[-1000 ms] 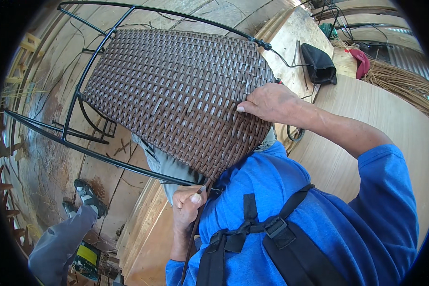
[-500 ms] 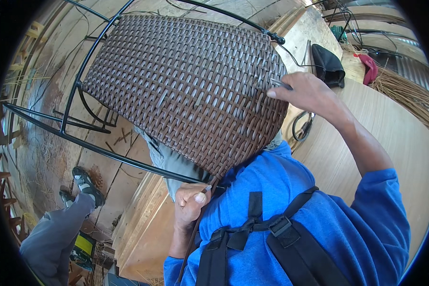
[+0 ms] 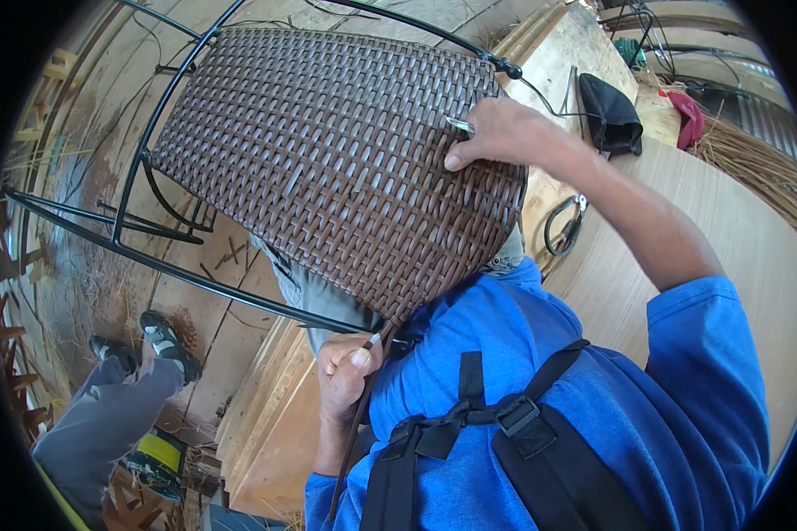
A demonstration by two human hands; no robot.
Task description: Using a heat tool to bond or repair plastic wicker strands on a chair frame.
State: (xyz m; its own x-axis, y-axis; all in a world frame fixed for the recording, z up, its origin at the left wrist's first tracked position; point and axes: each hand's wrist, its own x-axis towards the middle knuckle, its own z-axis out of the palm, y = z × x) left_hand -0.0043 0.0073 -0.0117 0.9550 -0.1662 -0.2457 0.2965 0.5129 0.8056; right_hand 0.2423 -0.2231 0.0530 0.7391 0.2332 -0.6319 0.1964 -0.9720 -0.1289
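A brown woven wicker panel (image 3: 328, 177), fixed in a black metal frame (image 3: 212, 288), lies across my lap. On its right part, my right hand (image 3: 514, 137) is closed around a small metal tool (image 3: 459, 124); only a flat, shiny tip shows, so its kind is hidden. The thumb rests on the weave. At the panel's lower corner, my left hand (image 3: 344, 367) is closed on a brown weaving strand (image 3: 356, 434) that runs down beside my body. A small pale-tipped piece (image 3: 373, 341) sticks out by its thumb; I cannot make out what it is.
Stacked boards (image 3: 270, 416) stand at lower left, near another person's legs (image 3: 106, 425). To the right are a pale wooden tabletop (image 3: 673, 239), a black cloth item (image 3: 608, 115), a dark looped tool (image 3: 565, 226) and a bundle of brown strands (image 3: 757, 164).
My right hand has moved left across the panel with the metal tool. My left hand has shifted slightly left, still on the strand. The other person's feet have moved a little.
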